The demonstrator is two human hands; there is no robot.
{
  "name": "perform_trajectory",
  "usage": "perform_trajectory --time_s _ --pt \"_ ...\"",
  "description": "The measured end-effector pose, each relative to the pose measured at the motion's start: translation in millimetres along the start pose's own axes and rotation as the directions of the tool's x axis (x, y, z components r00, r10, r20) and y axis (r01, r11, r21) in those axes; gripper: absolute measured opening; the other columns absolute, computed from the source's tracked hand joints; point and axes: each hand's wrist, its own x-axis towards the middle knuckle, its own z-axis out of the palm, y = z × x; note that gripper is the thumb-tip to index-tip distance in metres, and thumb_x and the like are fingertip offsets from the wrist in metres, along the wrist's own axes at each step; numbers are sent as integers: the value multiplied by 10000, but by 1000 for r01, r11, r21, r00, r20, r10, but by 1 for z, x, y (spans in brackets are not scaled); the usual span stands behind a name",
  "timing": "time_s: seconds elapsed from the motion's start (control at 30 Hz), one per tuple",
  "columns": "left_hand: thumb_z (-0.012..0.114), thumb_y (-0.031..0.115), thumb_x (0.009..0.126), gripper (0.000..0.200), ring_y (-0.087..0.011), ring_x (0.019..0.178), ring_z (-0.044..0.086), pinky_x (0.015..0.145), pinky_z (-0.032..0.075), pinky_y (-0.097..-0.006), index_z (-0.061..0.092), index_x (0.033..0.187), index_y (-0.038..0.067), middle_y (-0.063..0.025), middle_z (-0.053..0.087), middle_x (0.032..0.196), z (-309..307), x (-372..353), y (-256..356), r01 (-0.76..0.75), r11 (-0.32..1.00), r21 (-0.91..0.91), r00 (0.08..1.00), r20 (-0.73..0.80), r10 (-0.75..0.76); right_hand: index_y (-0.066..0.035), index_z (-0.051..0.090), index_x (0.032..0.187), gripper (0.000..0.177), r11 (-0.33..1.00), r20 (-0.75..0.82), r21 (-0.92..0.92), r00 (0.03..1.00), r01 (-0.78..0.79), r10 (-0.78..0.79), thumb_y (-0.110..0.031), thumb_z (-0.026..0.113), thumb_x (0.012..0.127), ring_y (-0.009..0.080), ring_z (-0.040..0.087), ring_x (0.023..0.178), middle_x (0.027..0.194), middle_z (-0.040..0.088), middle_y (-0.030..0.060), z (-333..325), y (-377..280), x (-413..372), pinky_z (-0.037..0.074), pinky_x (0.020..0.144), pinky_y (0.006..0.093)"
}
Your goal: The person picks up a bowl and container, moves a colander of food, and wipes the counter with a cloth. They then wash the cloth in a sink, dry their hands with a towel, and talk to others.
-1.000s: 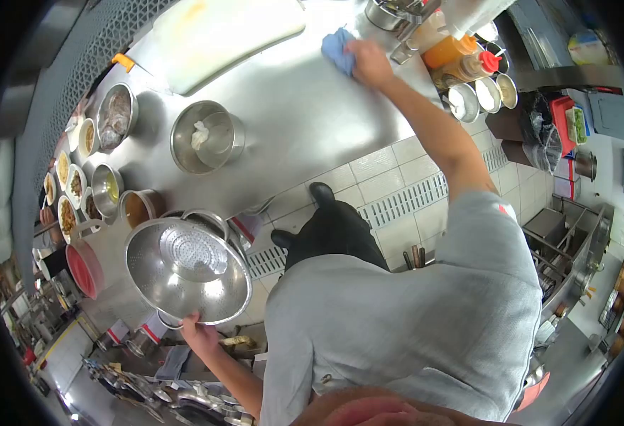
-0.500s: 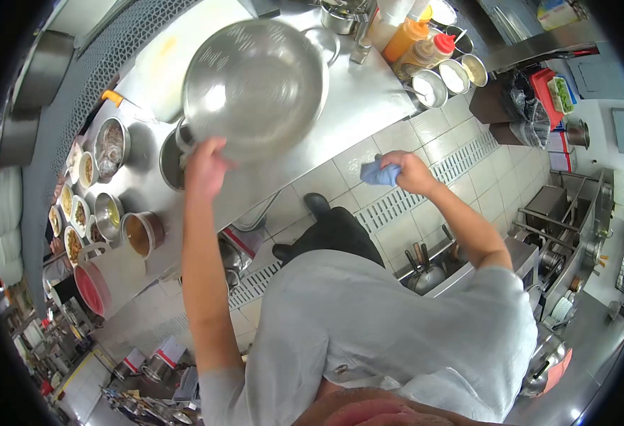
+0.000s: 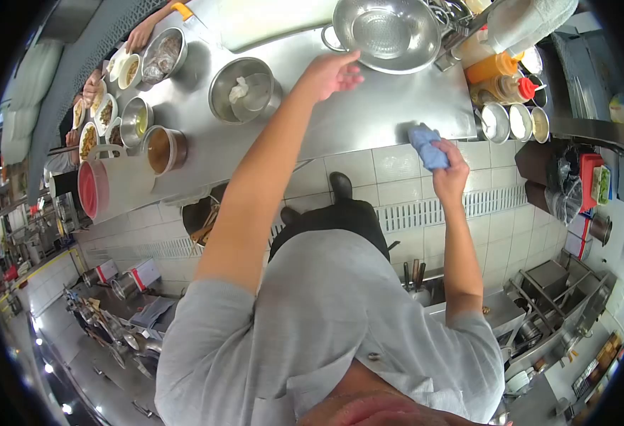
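Note:
My left hand (image 3: pixel 332 77) is held over the steel counter with its fingers apart and nothing in it. Just beyond the fingertips sits a large steel colander (image 3: pixel 388 34) with a perforated bottom and a loop handle on its left side. My right hand (image 3: pixel 451 169) grips a crumpled blue cloth (image 3: pixel 428 145) at the counter's front edge. To the left of my left hand is a steel bowl (image 3: pixel 221 91) holding a smaller translucent bowl and something white and crumpled.
Sauce bottles (image 3: pixel 493 69) and small tubs (image 3: pixel 495 122) stand at the right. At left are a steel bowl of wrapped food (image 3: pixel 164 57), a brown-filled container (image 3: pixel 164 150), a pink-filled jug (image 3: pixel 102 188) and several dishes. Another person's hand (image 3: pixel 141 34) rests near them.
The colander has gone from my left hand to the counter's far side, and that hand is now free. My right hand has brought the cloth to the counter's edge. The view has shifted.

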Motion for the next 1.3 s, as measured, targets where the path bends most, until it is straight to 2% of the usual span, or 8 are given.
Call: perform_trajectory --time_s 0.13,0.27,0.37,0.5,0.57,0.83,1.03,1.3 --pt "723 241 908 577 -112 769 651 672 559 -256 525 1392 -4 -66 684 952 -52 -130 2 -219 816 536 947 -83 309 -29 718 1074 453 998 21 -19 998 61 -60 133 551 685 353 652 1141 1174 684 224 30 -19 20 496 1000 379" --pt "673 225 942 479 -85 676 638 613 519 -232 563 1380 65 -43 703 862 -160 -228 -3 -91 742 664 776 -420 471 -30 724 1040 407 976 56 -97 980 195 -191 95 599 673 386 649 1105 1137 700 207 97 -28 47 504 993 429" --pt "654 298 961 444 -104 692 669 588 492 -221 593 1321 45 -37 699 849 -214 -241 -10 -23 751 660 743 -491 454 -47 736 1015 390 877 104 -290 923 383 -369 63 642 652 361 646 1079 1110 707 182 180 -31 47 503 991 420" --pt "630 376 970 435 -158 729 711 586 499 -225 624 1198 6 -57 711 891 -227 -206 6 98 818 567 835 -494 242 -67 740 988 345 820 483 2 718 572 -502 20 645 668 346 641 1053 1068 713 141 239 -99 -12 518 955 402" --pt "632 399 966 443 -185 741 726 582 515 -239 631 1133 -11 -77 717 924 -232 -184 5 73 870 488 879 -444 175 -71 740 955 296 895 615 60 690 442 -382 10 634 692 348 641 1040 1049 710 129 238 -129 -33 524 932 409" --pt "587 186 921 274 -245 757 741 565 572 -299 613 1039 -59 -160 711 929 -266 -135 5 -29 883 468 949 -264 171 -16 384 1467 795 946 129 -303 979 -113 158 -34 622 709 431 674 878 937 704 229 133 -131 50 541 811 483" --pt "586 153 907 250 -243 739 736 549 581 -297 603 1018 -70 -180 707 905 -256 -145 53 -137 863 486 939 -215 270 -94 577 1281 530 869 77 -492 991 -57 108 -99 610 751 412 684 904 984 711 227 126 -73 116 543 830 475" --pt "536 170 947 215 -312 899 738 729 602 -348 563 978 -42 -205 695 982 -168 -98 174 -332 813 479 911 -62 408 -87 665 1084 394 952 124 -302 992 41 -3 -74 625 692 425 673 803 845 694 224 98 -106 19 548 738 507"
